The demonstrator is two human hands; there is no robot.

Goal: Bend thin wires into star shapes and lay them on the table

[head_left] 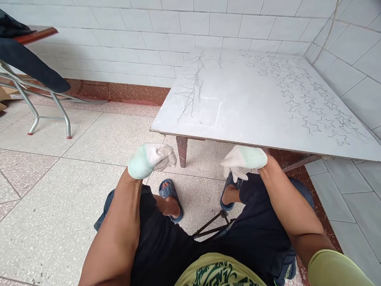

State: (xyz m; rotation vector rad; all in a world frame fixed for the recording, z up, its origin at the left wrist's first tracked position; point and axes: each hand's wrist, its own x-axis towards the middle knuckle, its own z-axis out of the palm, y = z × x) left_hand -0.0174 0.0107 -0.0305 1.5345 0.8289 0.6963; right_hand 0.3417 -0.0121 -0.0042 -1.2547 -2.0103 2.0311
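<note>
My left hand (154,159), in a white glove with a pale green cuff, is held over the floor in front of the table. Its fingers are curled together, and anything thin between them cannot be made out. Gloved the same way, my right hand (240,159) hovers by the table's front edge with its fingers apart and pointing down and left; no held thing shows. On the white tabletop (247,103) lie crooked lengths of thin dark wire (195,85) at the left. Many star-shaped bent wires (309,99) spread across its right side.
White tiled walls (208,24) border the table behind and at the right. A folding chair (50,107) with dark cloth stands at the far left. Between my slippered feet, a black metal stand (212,226) shows. A wooden table leg (181,151) is close to my left hand.
</note>
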